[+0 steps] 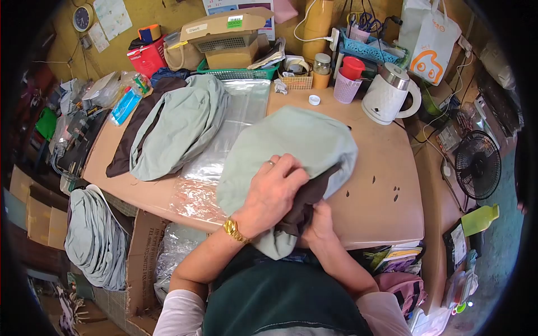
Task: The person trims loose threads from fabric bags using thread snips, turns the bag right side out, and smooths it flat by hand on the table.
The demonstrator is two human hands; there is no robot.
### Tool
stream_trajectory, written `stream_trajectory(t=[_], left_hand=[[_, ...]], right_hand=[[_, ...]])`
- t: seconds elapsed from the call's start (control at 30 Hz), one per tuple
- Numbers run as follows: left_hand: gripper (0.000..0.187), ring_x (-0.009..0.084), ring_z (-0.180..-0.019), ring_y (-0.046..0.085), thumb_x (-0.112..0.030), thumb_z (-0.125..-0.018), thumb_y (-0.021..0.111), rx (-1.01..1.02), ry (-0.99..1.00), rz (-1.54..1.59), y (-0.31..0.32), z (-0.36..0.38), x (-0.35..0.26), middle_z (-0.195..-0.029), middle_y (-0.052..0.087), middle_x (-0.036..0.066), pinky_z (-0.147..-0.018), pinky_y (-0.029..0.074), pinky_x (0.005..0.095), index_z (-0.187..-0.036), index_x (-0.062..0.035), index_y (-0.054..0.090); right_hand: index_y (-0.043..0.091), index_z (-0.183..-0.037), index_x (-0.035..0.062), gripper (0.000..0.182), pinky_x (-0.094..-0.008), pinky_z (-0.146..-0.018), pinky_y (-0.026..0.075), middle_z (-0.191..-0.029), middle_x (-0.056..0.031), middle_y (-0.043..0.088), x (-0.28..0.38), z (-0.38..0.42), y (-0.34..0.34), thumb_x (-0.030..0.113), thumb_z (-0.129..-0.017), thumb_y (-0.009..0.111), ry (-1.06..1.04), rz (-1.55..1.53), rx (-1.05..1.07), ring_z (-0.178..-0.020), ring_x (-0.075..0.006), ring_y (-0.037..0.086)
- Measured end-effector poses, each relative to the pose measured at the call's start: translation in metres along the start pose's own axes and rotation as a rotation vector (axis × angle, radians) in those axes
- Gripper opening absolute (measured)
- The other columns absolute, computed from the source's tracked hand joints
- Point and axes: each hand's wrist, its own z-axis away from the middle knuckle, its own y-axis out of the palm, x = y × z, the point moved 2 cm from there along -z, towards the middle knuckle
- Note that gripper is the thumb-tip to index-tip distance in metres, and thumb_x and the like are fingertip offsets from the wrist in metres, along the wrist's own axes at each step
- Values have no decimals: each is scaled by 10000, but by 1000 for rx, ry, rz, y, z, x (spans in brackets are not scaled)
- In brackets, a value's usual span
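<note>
A pale green cloth piece with a dark brown part (297, 134) lies bunched on the table in front of me. My left hand (274, 190), with a ring and a gold watch, rests on top of it. Its fingers are curled onto the cloth where green meets brown. Close beside it, my right hand (320, 224) grips the brown part near the table's front edge, with some fingers hidden by the folds. To the left, a similar green cloth piece (179, 123) lies over brown cloth (120, 151).
Clear plastic sheets (241, 117) lie between the cloth pieces. A white kettle (386, 95), a pink cup (347, 88) and a white cap (314, 99) stand toward the back right. A stack of green cloth (95, 241) and a cardboard box (147, 263) sit below left. A black fan (477, 165) is at right.
</note>
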Motion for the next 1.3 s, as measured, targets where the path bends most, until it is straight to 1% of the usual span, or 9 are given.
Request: stream_trajectory(t=[0.1,0.27,0.5,0.67,0.8,1.0,1.07,1.1,1.3], left_hand=[[99,377,-1285,486,-57,-789,671,87,160,-89,-8,-3,-25,-1356,535,140,-1005,393,541,-861,-78,606],[101,392,-1488,239,-93,-812,634,219,134,-267,-4,9,-9,-1593,321,132,-1136,163,684,-884,-83,565],[114,388,-1469,281,-108,-799,653,57,124,-230,1,31,-11,-1586,345,100,-1114,184,701,-867,-97,563],[192,345,-1196,564,-4,-767,640,-287,239,133,41,92,-26,-1324,559,138,-958,455,536,-931,-99,608],[286,337,-1062,617,6,-777,626,133,187,533,69,83,-13,-1205,574,155,-849,505,479,-1053,-72,634],[512,568,-1411,153,-74,-805,664,-442,-87,-244,9,3,24,-1464,304,283,-1109,176,695,-1305,-55,556],[544,575,-1418,130,-68,-788,671,-369,-89,-391,-18,-14,22,-1478,301,268,-1082,181,726,-1319,-60,556],[575,582,-1424,107,-62,-772,679,-294,-88,-539,-25,-15,23,-1491,298,253,-1055,186,758,-1334,-66,555],[509,434,-1317,466,154,-704,560,195,-10,-65,-29,6,74,-1533,360,225,-1048,455,451,-1185,4,631]], right_hand=[[466,-1408,60,448,-426,-1076,448,-1440,-137,486,-4,-24,25,232,-995,492,61,174,21,-1318,-260,488],[478,-1398,54,475,-422,-1059,452,-1413,-155,503,10,-76,24,277,-979,513,6,213,27,-1300,-269,500],[498,-1380,43,533,-415,-1029,459,-1366,-185,531,49,-86,33,356,-951,549,-227,389,-1,-1267,-284,520],[512,-1367,35,580,-410,-1008,464,-1333,-207,551,72,-61,44,412,-931,576,-500,686,-33,-1243,-295,534],[524,-1357,29,619,-406,-991,468,-1306,-225,567,82,-74,51,456,-915,597,-798,1051,-123,-1225,-304,545],[541,-1342,19,682,-399,-965,474,-1266,-251,592,95,-97,59,523,-891,628,-1310,2051,-249,-1196,-317,562],[547,-1337,16,704,-397,-956,476,-1253,-260,600,93,-95,60,546,-883,639,-629,2458,-75,-1187,-321,568],[671,-1102,-11,629,-409,-830,492,-953,-232,685,96,-96,80,565,-849,672,280,2408,-24,-919,-333,650],[665,-874,-50,374,-396,-682,464,-733,-164,662,96,-86,70,315,-945,626,209,2127,633,-712,-212,605]])
